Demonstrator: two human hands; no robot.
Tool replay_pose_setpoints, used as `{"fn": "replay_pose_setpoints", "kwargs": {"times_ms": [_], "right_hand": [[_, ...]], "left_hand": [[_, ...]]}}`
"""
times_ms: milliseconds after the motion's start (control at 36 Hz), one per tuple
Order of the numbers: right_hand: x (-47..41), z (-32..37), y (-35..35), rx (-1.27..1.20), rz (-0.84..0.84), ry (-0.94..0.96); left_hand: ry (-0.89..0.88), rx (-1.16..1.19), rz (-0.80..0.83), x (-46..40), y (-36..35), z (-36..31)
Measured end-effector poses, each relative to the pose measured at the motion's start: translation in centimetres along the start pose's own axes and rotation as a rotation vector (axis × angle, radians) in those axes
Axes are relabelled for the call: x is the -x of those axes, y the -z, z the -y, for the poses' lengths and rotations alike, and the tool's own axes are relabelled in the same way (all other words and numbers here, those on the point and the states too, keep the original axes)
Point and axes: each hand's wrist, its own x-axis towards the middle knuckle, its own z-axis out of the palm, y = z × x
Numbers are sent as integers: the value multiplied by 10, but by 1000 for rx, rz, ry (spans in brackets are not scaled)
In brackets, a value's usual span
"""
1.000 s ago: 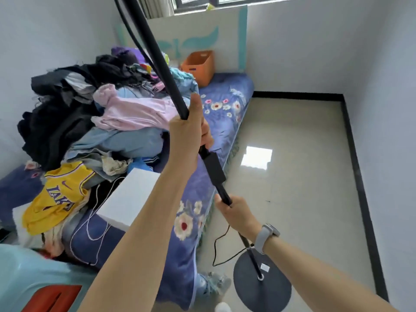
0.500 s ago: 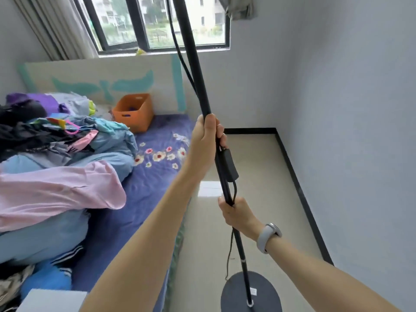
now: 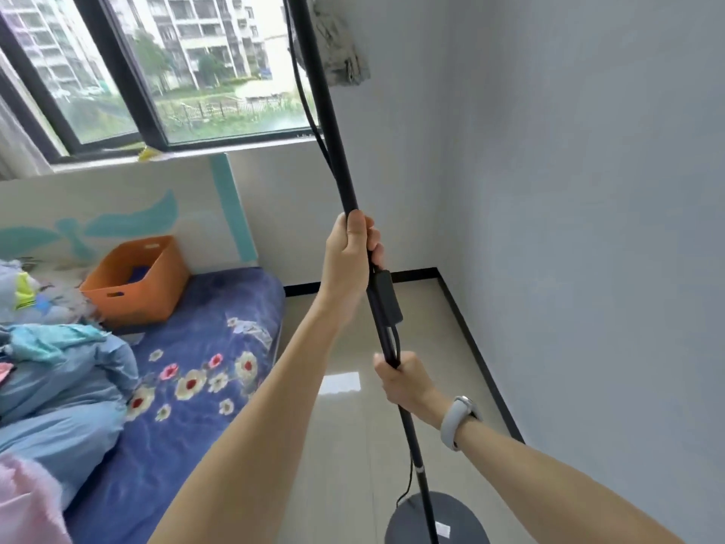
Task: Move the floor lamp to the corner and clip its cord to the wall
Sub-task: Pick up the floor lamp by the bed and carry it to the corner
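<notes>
We have the floor lamp (image 3: 345, 182) more upright than half a second ago, and far more than a second ago, when its pole slanted hard to the upper left across the clothes pile. Our view has swung right and up: the heap of clothes has slid almost out of sight at the left, and the window (image 3: 157, 72) and the bare room corner now fill the middle. The lamp has come along with us toward that corner.

The pole's long axis runs nearly vertical, its top leaning a little left and leaving the frame at the top edge, its foot at the round dark base (image 3: 435, 520) by the bottom edge, above the tiled floor (image 3: 353, 445); whether the base touches the floor we cannot tell. The cord (image 3: 310, 111) hangs just beside the pole on its left, meets a black box (image 3: 386, 296) on the pole, and a thinner length trails down to the base.

Our left hand (image 3: 351, 257) is wrapped tight around the pole just above that box. Our right hand (image 3: 404, 380), a pale watch (image 3: 457, 422) on its wrist, is closed around pole and cord together just below it.

To the left lies the bed (image 3: 204, 367) with its flowered blue cover and an orange bin (image 3: 137, 284); the grey wall (image 3: 588, 229) stands to the right.
</notes>
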Motion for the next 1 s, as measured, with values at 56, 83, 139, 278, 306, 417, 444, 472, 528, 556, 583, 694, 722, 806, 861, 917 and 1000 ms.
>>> {"fn": "replay_pose_setpoints", "kwargs": {"times_ms": [56, 83, 139, 278, 306, 417, 444, 472, 528, 556, 583, 694, 722, 806, 861, 917, 1000], "right_hand": [[-42, 12, 18, -23, 0, 36], [-61, 19, 26, -25, 1, 46], [-92, 27, 40, -18, 12, 46], [-170, 42, 81, 27, 26, 67], [-187, 46, 87, 25, 31, 73], [-253, 44, 100, 23, 53, 72], [-271, 43, 102, 22, 59, 64], [-290, 43, 103, 25, 64, 57], [-332, 46, 107, 33, 69, 53], [-354, 49, 110, 34, 74, 55], [-376, 51, 112, 41, 77, 55], [-459, 59, 121, 72, 62, 42], [-479, 62, 125, 80, 58, 41], [-537, 75, 140, 107, 46, 42], [-571, 81, 148, 130, 36, 33], [-603, 84, 154, 146, 19, 25], [-647, 81, 168, 148, 10, 2]], "left_hand": [[-30, 2, 11, -41, -11, 6], [-38, -5, 27, -60, -16, 9], [-32, -12, 54, -94, -24, 15], [-33, 28, 61, -173, -40, 35], [-35, 27, 68, -190, -42, 39], [-25, 9, 73, -252, -43, 65], [-22, 1, 69, -268, -42, 74], [-21, -5, 63, -285, -40, 82], [-26, -9, 54, -324, -37, 98], [-30, -14, 50, -345, -34, 105], [-32, -23, 50, -365, -32, 112], [-18, -44, 75, -445, -24, 140], [-19, -44, 81, -465, -24, 146], [-32, -48, 106, -524, -27, 158], [-28, -54, 118, -558, -29, 168], [-22, -61, 132, -591, -32, 181], [-17, -76, 161, -634, -40, 206]]}}
